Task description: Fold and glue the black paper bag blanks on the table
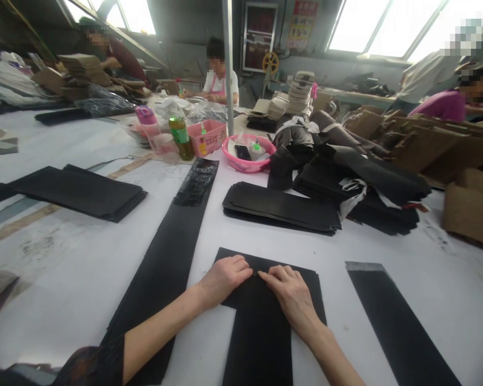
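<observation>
A black rectangular panel [312,292] lies flat on the white table in front of me. Over it runs a long black strip [261,343], reaching down past the near edge of the view. My left hand [227,276] is closed, its fingers curled at the left side of the strip's far end. Opposite it, my right hand [292,295] is also closed, thumb and fingers at the right side of that same end. Both thumb tips nearly meet at a small dark spot between them, too small to make out. The fingertips hide the strip's corners.
Long black strips [167,268] with a shiny, sticky-looking far end lie left. Another strip [402,321] lies right. Stacked black panels [279,209] sit ahead, near a pink basin [247,163], a pink basket [209,139] and a bottle [181,139]. Several people work farther back.
</observation>
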`<state>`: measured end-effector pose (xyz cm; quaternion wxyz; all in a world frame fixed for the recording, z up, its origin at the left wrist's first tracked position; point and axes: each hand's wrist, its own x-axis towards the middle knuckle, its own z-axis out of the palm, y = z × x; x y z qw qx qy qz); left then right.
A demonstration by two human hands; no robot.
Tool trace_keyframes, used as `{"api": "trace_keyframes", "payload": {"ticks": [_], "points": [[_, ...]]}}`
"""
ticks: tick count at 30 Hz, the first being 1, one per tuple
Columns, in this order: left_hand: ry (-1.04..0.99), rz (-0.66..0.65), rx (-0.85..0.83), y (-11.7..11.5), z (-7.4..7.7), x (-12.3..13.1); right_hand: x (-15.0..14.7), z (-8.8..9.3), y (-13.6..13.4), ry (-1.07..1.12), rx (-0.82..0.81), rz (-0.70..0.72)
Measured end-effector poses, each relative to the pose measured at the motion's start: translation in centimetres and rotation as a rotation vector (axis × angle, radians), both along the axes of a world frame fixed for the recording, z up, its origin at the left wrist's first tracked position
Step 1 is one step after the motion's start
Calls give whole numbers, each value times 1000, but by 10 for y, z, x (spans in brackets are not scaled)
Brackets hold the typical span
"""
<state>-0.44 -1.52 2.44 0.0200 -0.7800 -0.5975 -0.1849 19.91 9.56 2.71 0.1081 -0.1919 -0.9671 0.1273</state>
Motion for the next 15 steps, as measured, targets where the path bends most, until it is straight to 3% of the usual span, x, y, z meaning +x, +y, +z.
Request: {"api": "trace_keyframes", "payload": {"ticks": [9,15], "points": [[89,-113,65,0,1,-12,1,1,2,-66,43,62],[137,-119,80,0,1,-10,0,3,2,-89,102,118]]}}
